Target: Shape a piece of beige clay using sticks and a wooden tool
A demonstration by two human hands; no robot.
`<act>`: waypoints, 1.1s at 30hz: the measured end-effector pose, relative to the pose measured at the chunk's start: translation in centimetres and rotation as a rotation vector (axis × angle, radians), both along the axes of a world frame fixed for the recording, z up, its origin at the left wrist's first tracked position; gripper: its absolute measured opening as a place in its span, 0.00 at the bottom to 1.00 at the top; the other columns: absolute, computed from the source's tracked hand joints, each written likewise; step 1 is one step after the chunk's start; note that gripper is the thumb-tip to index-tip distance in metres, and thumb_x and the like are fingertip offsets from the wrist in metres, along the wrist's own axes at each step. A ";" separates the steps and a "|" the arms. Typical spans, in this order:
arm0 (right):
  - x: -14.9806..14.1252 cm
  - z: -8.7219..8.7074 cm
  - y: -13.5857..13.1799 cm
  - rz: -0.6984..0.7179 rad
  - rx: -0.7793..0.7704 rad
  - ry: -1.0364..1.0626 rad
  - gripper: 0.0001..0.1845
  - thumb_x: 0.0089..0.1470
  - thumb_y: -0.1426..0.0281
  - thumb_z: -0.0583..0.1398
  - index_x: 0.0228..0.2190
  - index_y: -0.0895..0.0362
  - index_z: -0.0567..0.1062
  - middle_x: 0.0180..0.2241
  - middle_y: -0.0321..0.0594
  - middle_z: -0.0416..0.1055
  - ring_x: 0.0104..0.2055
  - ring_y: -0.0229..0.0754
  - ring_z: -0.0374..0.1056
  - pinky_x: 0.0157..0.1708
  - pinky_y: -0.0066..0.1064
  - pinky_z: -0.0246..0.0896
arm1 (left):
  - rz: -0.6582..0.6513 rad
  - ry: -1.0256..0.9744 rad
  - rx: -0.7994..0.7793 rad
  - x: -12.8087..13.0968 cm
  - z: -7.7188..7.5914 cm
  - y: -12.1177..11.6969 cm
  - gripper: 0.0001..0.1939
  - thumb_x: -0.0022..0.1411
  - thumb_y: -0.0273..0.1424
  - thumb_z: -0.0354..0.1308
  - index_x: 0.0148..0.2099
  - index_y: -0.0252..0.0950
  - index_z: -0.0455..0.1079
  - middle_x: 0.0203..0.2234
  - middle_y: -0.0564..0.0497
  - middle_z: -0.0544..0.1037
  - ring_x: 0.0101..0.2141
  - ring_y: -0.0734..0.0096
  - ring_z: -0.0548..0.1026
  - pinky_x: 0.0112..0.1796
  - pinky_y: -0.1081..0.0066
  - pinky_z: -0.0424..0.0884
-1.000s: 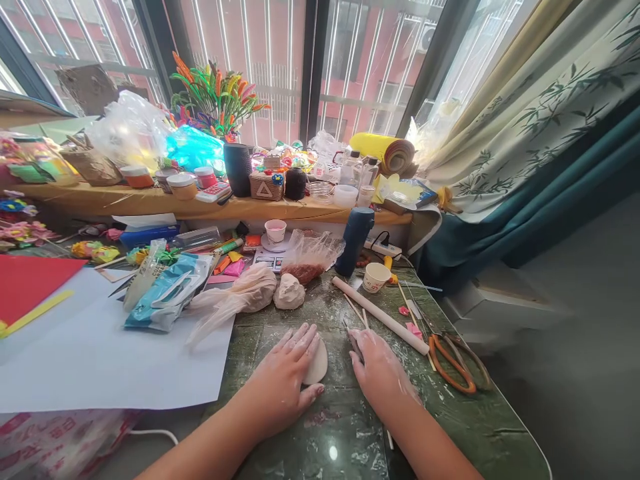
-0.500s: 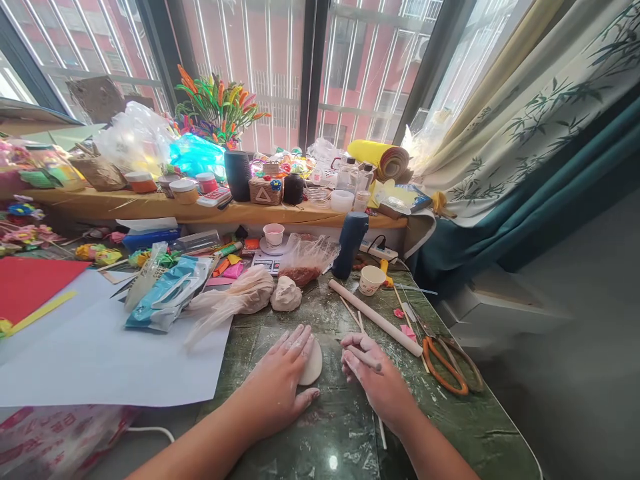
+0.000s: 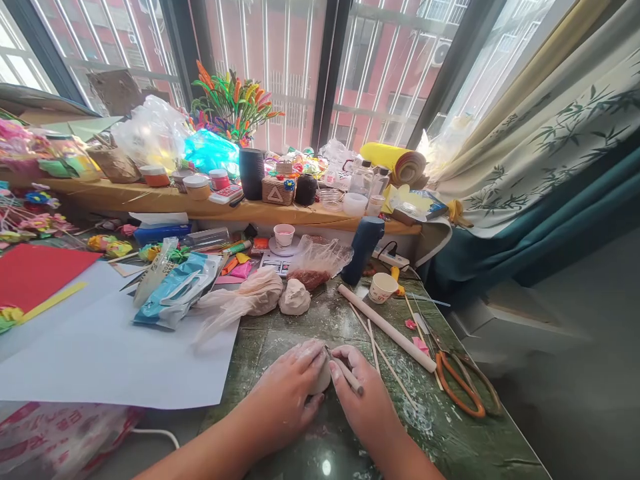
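A flattened piece of pale clay (image 3: pixel 323 379) lies on the dark green tabletop, mostly covered by my left hand (image 3: pixel 295 383). That hand rests over it, fingers extended on top and the thumb along the near side. My right hand (image 3: pixel 361 390) is closed round a modelling tool (image 3: pixel 350 377) with a thick pale handle. The tool's thin dark tip is at the clay's far right edge, close to my left fingertips; whether it touches the clay I cannot tell. Whitish residue coats the fingers. Beyond my hands sits a lump of clay (image 3: pixel 295 297).
A pale rolling pin (image 3: pixel 387 328), thin wooden sticks (image 3: pixel 374 347), orange-handled scissors (image 3: pixel 463 387) and a paper cup (image 3: pixel 383 288) lie to the right. White paper (image 3: pixel 115 367) covers the left. Behind stand a dark blue cylinder (image 3: pixel 363 252) and a bag of reddish material (image 3: pixel 315 267).
My right hand has moved left with the modelling tool, bringing it up to the clay beside my left hand. My left fingers have drawn closer together over the clay. The view has shifted slightly.
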State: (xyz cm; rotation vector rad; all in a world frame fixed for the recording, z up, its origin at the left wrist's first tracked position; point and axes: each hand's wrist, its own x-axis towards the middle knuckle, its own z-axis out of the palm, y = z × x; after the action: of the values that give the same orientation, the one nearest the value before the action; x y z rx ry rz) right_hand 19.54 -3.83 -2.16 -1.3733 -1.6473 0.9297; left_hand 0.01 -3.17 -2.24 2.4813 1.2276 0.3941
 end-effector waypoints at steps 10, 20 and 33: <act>-0.4 -1.6 -0.1 0.023 0.191 -0.269 0.10 0.66 0.64 0.55 0.42 0.51 0.75 0.41 0.46 0.79 0.44 0.52 0.75 0.46 0.41 0.69 | 0.001 -0.030 -0.066 0.3 0.2 0.1 0.31 0.62 0.29 0.59 0.67 0.37 0.63 0.67 0.42 0.66 0.67 0.47 0.62 0.64 0.48 0.63; -0.4 -0.7 0.9 0.070 0.341 -0.572 0.14 0.66 0.67 0.50 0.42 0.55 0.74 0.39 0.47 0.80 0.42 0.50 0.78 0.44 0.38 0.72 | -0.008 -0.060 -0.024 0.4 -0.3 0.1 0.27 0.65 0.28 0.58 0.65 0.36 0.65 0.66 0.41 0.67 0.66 0.47 0.63 0.65 0.47 0.63; 1.0 -1.1 0.9 0.125 0.325 -0.535 0.14 0.66 0.65 0.51 0.42 0.54 0.75 0.40 0.47 0.81 0.43 0.50 0.79 0.44 0.37 0.74 | -0.005 -0.060 -0.016 0.5 0.1 -0.3 0.24 0.70 0.33 0.57 0.66 0.34 0.65 0.66 0.40 0.67 0.67 0.47 0.62 0.65 0.49 0.63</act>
State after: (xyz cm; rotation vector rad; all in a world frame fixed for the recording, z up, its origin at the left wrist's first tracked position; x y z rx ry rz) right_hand 20.54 -2.97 -3.29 -1.3708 -2.1897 0.3394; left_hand 0.51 -3.43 -2.16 2.4411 1.1957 0.4519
